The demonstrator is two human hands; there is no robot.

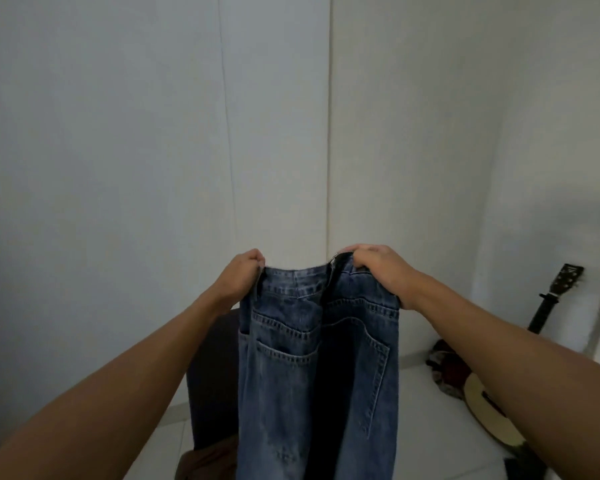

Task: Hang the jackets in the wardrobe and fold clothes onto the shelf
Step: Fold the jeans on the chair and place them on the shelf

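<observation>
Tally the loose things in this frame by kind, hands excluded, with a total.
Jeans, held up at the waistband by both hands: 1
Guitar, leaning at the right wall: 1
Dark cloth behind the jeans, kind unclear: 1
Patterned red cloth by the guitar: 1
Total: 4

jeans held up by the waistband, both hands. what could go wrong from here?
1. Both hands, left hand and right hand, grip only the waistband of the jeans; the legs hang free, so the fold may come out uneven.
2. The guitar leans at the wall close on the right; swinging denim could knock it.
</observation>
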